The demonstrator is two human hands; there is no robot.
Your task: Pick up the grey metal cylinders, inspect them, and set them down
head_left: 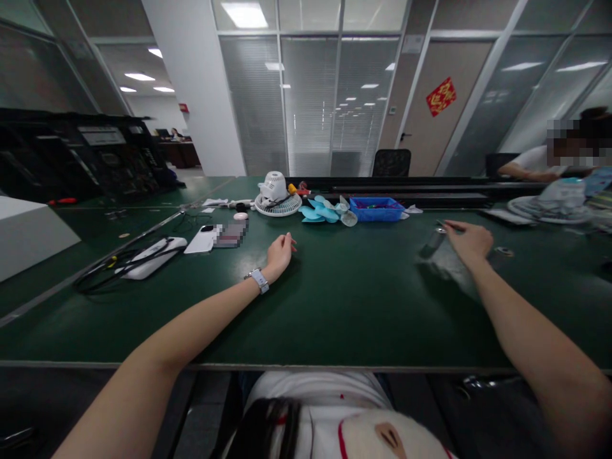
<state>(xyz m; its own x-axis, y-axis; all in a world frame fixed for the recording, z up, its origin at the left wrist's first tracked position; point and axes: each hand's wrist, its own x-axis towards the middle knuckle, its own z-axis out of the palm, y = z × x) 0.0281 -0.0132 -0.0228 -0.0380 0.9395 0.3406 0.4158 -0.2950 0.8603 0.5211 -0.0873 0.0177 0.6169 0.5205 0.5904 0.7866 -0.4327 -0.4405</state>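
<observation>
My right hand (471,242) is at the right side of the green table (344,306), thumb and index finger pinched together. Whatever is between the fingertips is too small to make out. Right by those fingertips is a small grey cylinder with a shiny top (434,241); whether they touch it I cannot tell. Beneath the hand a crumpled clear plastic bag (452,262) seems to lie on the table. A second small object with a round metal top (503,252) is just right of the hand. My left hand (280,256) rests on its side, fingers loosely bent and slightly apart, holding nothing visible.
At the back are a white fan (274,190), light-blue fan blades (319,210) and a blue tray (377,209). To the left lie a white phone (203,239) and a white power bank (155,258) with a black cable. Another person (535,162) sits at far right.
</observation>
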